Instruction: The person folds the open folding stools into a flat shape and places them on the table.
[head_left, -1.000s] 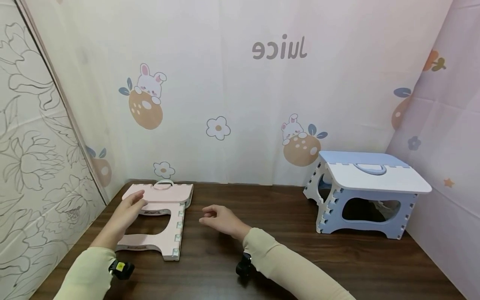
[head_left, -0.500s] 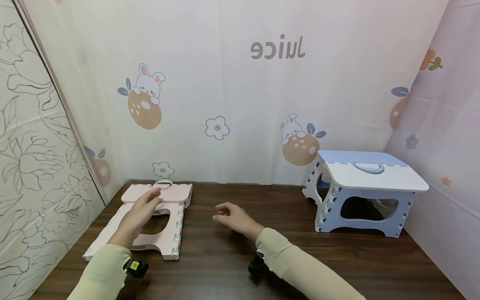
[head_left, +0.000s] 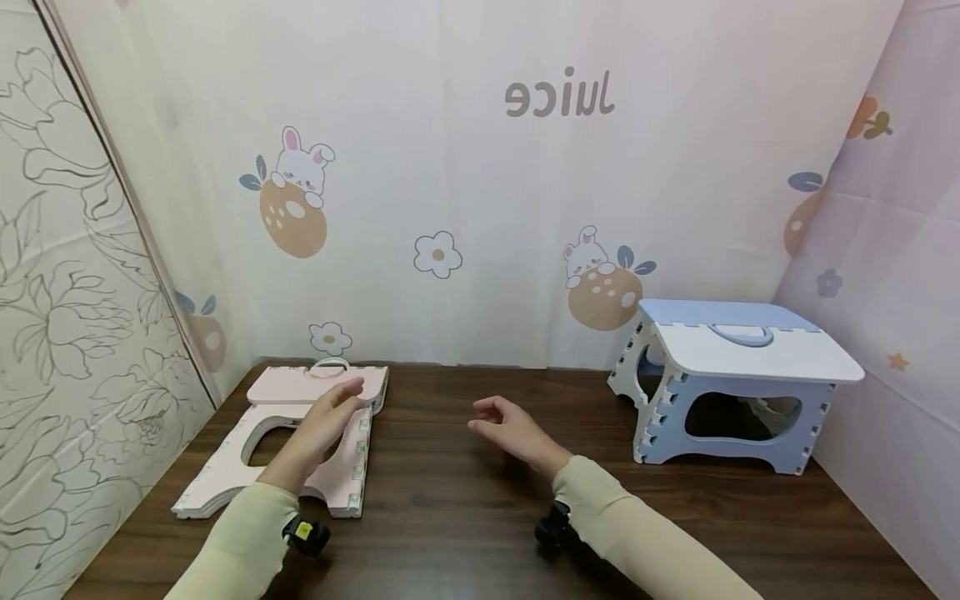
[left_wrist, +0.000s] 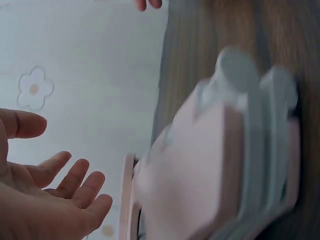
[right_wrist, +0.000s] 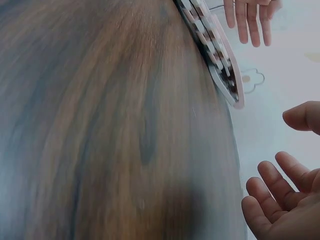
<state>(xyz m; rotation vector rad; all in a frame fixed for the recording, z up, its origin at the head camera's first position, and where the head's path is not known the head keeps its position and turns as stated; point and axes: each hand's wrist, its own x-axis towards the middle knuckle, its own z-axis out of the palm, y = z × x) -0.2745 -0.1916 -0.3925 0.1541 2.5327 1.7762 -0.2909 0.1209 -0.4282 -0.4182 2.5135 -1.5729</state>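
A pink folding stool (head_left: pixel 307 386), folded flat with a small carry handle at its far end, lies on the left of the table. Over its right part hovers my left hand (head_left: pixel 322 429), fingers relaxed and holding nothing; the left wrist view shows the stool's blurred edge (left_wrist: pixel 185 170) apart from the hand (left_wrist: pixel 55 190). In the middle of the table my right hand (head_left: pixel 517 433) hangs above the wood, fingers loosely bent and nothing in them. On the right stands a blue and white folding stool (head_left: pixel 757 354), set up on its legs, touched by neither hand.
The dark wood-grain table (head_left: pixel 435 533) runs back to a printed curtain (head_left: pixel 480 167) with rabbits and flowers. Another curtain (head_left: pixel 907 275) borders the right side, close to the blue stool. A flower-patterned panel (head_left: pixel 67 317) rises along the left edge.
Both hands have moved to the right across the table, the left from the pink stool's left side to over its right part. Neither stool has shifted.
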